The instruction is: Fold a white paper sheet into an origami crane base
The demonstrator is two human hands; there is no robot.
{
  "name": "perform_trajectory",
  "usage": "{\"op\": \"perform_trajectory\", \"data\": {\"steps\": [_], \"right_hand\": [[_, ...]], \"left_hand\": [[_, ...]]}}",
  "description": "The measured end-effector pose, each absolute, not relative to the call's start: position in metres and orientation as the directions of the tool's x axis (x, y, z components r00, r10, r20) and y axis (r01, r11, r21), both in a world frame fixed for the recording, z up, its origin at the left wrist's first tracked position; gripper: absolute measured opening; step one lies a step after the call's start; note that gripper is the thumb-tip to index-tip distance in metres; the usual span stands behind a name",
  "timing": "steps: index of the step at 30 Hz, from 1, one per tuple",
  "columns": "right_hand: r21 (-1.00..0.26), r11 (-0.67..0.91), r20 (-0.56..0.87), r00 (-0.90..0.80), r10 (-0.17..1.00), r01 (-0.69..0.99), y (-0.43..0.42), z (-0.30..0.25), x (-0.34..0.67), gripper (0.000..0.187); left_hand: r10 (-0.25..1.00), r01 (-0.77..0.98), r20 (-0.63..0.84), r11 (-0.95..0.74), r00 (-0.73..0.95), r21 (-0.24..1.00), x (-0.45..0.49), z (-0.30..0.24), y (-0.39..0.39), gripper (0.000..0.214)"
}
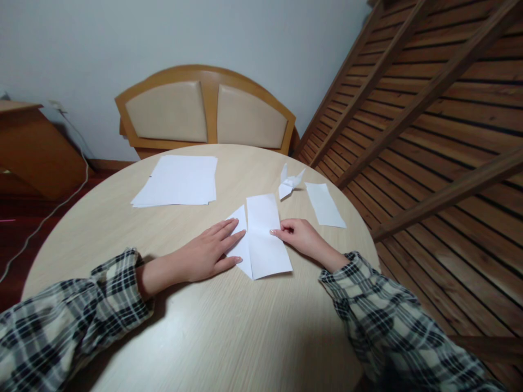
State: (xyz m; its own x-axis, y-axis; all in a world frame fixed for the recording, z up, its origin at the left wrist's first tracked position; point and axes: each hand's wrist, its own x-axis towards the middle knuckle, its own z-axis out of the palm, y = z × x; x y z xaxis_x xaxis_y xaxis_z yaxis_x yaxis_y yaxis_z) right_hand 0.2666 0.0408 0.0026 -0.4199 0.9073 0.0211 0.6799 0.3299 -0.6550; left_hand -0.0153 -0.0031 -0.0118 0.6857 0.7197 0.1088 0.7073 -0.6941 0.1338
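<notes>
Left hand (208, 253) lay flat, open, pressing the folded paper (263, 237). Right hand (296, 235), curled, seemingly pinched the paper's right edge; a paper crane (289, 184) sat beyond it.

A home room — round wooden table (196, 326), padded chair (206, 111), slatted wood panelling (449, 136).

light: soft, even, indoor, moderately dim | shadows: faint, soft-edged under the sleeves and forearms on the table (204, 337) | glare: none, white paper (265, 239) bright but not blown out | focus: sharp at centre | distortion: wide-angle bending at edges, wall slats (449, 109) splayed
</notes>
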Motion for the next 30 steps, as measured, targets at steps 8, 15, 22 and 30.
{"op": "perform_trajectory", "data": {"steps": [8,15,22,30], "right_hand": [[-0.639,0.337,0.017,-0.426,0.905,0.691,0.0412,0.0012,0.2659,0.036],[-0.618,0.367,0.007,-0.461,0.887,0.695,0.0409,-0.0005,0.2672,0.036],[-0.624,0.38,-0.011,-0.494,0.869,0.683,0.0403,0.0031,0.2701,0.036],[-0.717,0.322,-0.039,-0.498,0.866,0.618,0.0398,0.0048,0.2707,0.039]], "left_hand": [[0.752,0.741,0.106,-0.659,0.65,0.129,-0.0155,-0.0142,-0.0035,0.069],[0.758,0.749,0.075,-0.652,0.648,0.117,-0.0147,-0.0125,-0.0033,0.071],[0.758,0.752,0.052,-0.652,0.65,0.098,-0.014,-0.0102,-0.004,0.072],[0.753,0.746,0.047,-0.657,0.656,0.109,-0.0146,-0.011,-0.0031,0.073]]}}
